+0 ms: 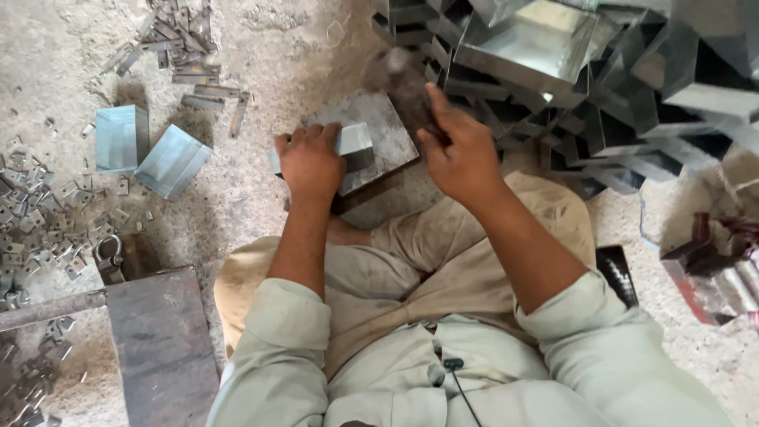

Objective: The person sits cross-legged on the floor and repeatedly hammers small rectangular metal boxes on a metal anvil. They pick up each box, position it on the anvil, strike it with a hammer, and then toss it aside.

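Note:
My left hand [310,160] grips a small sheet-metal box [353,143] and holds it down on a flat steel block [391,130] in front of my crossed legs. My right hand [461,150] is closed around the handle of a hammer [399,79], raised above the block; the hammer head is blurred with motion. Both sleeves are pale, and my knees sit just under my forearms.
A big heap of shiny metal boxes [585,71] fills the upper right. Two finished boxes [146,150] lie on the gritty floor at left, with metal strips [186,47] and several small scraps [39,229] around. A dark steel plate [162,340] lies lower left.

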